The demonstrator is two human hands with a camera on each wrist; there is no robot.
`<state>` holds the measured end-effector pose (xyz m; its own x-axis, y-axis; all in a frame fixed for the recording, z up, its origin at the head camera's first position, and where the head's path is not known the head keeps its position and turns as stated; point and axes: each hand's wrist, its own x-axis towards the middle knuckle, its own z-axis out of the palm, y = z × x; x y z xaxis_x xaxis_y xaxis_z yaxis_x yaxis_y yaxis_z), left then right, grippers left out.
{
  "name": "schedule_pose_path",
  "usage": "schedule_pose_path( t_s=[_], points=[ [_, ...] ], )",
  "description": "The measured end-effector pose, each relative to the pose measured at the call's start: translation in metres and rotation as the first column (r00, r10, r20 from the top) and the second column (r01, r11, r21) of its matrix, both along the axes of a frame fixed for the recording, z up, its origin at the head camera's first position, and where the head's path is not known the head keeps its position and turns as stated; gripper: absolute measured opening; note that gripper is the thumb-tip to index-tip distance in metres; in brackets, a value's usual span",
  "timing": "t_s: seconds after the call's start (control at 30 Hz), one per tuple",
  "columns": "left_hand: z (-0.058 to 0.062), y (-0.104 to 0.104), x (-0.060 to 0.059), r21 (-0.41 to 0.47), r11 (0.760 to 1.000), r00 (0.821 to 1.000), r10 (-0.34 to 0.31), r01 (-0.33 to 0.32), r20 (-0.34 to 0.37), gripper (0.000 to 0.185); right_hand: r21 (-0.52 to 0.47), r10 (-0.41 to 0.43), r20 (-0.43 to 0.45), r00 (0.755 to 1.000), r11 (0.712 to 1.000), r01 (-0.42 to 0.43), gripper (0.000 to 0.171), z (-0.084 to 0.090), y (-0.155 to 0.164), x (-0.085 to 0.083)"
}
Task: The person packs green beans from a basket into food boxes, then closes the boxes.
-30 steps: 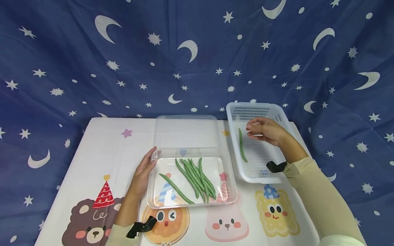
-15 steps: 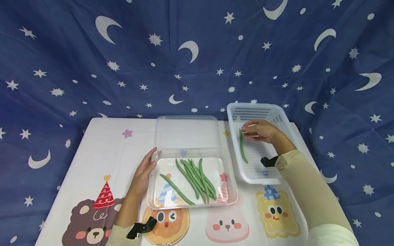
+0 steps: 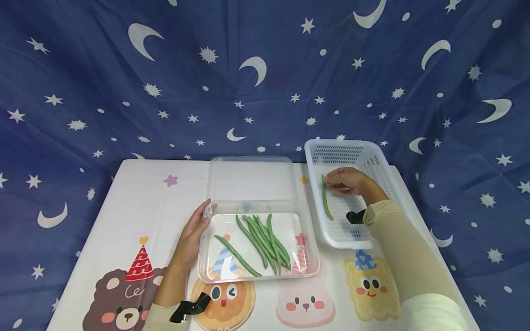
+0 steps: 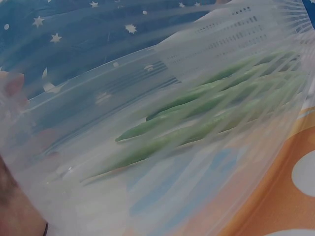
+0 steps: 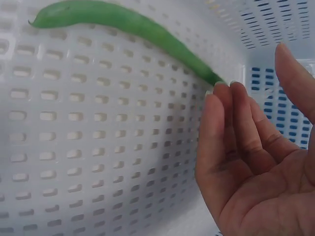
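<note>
In the head view a clear plastic container (image 3: 306,230) holds several green beans (image 3: 262,239); one lies apart on its left side. My left hand (image 3: 194,232) rests against the container's left wall, its fingers at the rim corner. Inside a white perforated basket (image 3: 327,236) my right hand (image 3: 347,180) reaches down beside a single green bean (image 3: 325,197). The right wrist view shows the fingertips close to one end of that green bean (image 5: 133,24), the thumb held well apart. Whether the fingertips touch it I cannot tell.
A clear lid (image 3: 250,177) lies flat behind the container. The tablecloth (image 3: 165,207) is white with cartoon prints. A dark blue curtain (image 3: 178,92) with moons and stars hangs behind the table.
My right hand has moved left and lower into the basket, up to the single green bean. The left hand and the container have stayed in place.
</note>
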<state>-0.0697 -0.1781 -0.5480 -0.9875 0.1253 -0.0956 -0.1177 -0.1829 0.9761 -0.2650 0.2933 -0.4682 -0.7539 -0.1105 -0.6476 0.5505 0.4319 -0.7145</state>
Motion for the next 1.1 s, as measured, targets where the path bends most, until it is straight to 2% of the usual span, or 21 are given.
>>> schedule_pose_path(
  t_s=[0.23,0.43,0.6,0.9,1.1],
  points=[
    [0.0,0.003,-0.002,0.001,1.0,1.0,-0.008,0.008,-0.016,0.055,0.069,-0.021,0.028,0.999,0.997,0.019,0.034,-0.006,0.005,-0.001],
    [-0.001,0.002,0.0,-0.016,1.0,1.0,-0.003,0.003,-0.002,0.055,0.071,-0.006,0.057,0.998,0.997,0.002,0.03,-0.013,0.006,-0.001],
    [-0.002,0.003,-0.001,0.009,1.0,1.0,-0.016,0.016,0.0,0.056,0.129,0.002,0.032,0.999,0.992,-0.006,0.028,-0.017,0.004,0.002],
    [-0.002,-0.001,-0.001,-0.043,0.999,1.0,-0.007,0.007,-0.002,0.056,0.245,0.043,-0.015,0.999,0.969,-0.038,0.023,-0.026,-0.009,0.002],
    [-0.003,-0.002,0.0,-0.035,0.999,1.0,-0.019,0.019,0.004,0.055,0.302,0.069,-0.017,0.997,0.951,-0.061,0.023,-0.026,-0.01,0.001]
  ],
)
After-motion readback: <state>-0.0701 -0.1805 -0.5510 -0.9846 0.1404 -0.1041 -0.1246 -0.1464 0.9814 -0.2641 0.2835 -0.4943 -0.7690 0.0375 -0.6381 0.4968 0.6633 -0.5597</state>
